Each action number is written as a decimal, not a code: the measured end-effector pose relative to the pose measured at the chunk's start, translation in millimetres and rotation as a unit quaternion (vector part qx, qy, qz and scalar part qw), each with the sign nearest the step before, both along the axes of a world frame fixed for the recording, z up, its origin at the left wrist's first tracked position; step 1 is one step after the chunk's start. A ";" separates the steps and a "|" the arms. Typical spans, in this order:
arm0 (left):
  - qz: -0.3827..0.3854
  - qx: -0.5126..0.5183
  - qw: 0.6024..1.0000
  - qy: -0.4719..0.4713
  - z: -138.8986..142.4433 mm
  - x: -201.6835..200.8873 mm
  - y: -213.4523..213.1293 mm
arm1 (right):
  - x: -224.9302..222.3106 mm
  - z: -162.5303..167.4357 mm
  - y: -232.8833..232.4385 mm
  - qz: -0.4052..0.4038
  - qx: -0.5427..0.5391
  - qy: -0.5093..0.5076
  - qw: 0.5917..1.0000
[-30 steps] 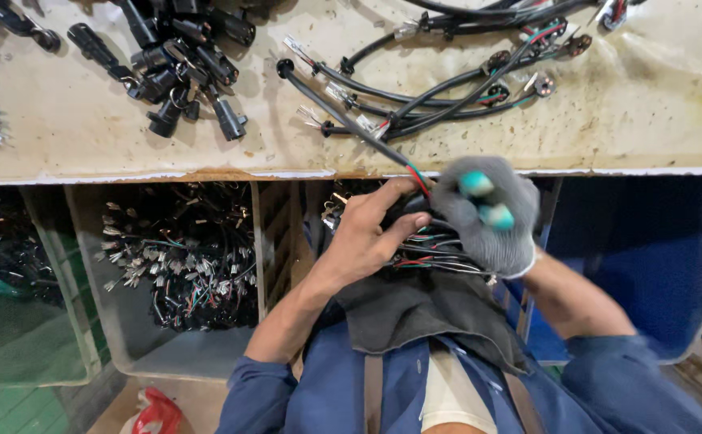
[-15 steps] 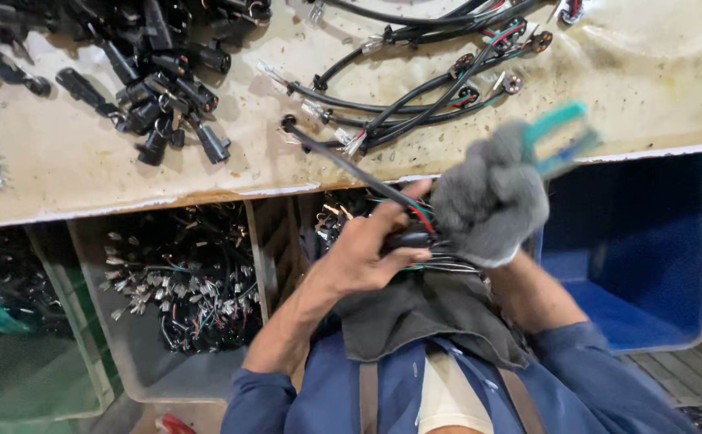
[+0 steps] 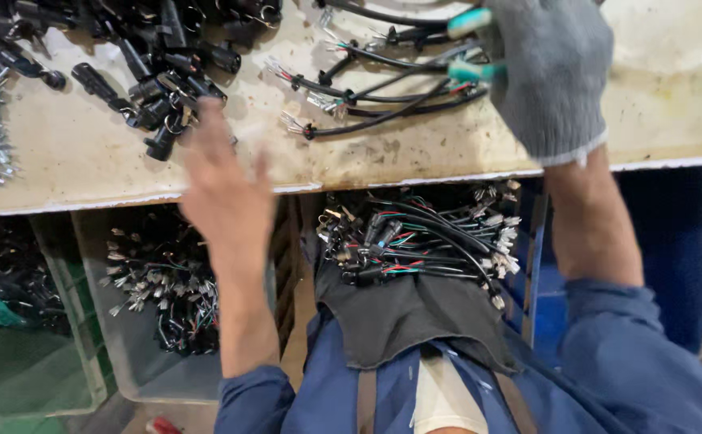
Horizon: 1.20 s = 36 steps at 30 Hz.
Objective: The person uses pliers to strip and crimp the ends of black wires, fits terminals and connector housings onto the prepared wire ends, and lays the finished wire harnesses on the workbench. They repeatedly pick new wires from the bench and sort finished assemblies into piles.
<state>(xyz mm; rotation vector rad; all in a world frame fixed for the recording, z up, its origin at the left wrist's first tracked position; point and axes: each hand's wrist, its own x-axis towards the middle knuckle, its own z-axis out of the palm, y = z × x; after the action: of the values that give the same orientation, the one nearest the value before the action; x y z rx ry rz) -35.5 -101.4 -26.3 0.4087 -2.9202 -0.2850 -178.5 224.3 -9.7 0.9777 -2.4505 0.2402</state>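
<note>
Your gloved right hand (image 3: 556, 72) is closed around one teal-handled tool (image 3: 470, 44) over the bench (image 3: 688, 88), touching a loose group of about four black cables (image 3: 383, 92). Your bare left hand (image 3: 226, 189) is spread open, empty and blurred, at the bench's front edge, just below a pile of black connectors (image 3: 166, 60), too many to count. One cable bundle (image 3: 423, 241) lies on your lap. Bare bench lies right of the glove.

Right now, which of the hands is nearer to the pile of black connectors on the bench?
Left. The bare left hand reaches just below the black connectors, while the gloved right hand is off to their right, holding teal-handled pliers.
</note>
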 end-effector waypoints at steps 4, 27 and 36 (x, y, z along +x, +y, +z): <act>0.010 -0.011 1.000 0.020 -37.0 -17.8 -38.0 | 5.5 -10.6 -2.4 -0.008 0.048 -0.096 0.994; -0.062 0.847 0.524 0.064 -26.6 11.9 53.5 | 87.6 -3.6 47.2 -0.213 -0.208 -0.153 0.942; -0.064 0.828 0.557 -0.024 -51.5 35.3 85.6 | 62.6 -23.7 40.7 -0.183 0.024 -0.272 0.944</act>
<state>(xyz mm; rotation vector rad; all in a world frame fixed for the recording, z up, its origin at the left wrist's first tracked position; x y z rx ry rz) -0.2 -15.8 -77.8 0.2998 -1.5990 -2.9043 -115.9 264.9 -33.4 0.4921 -3.0948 0.3609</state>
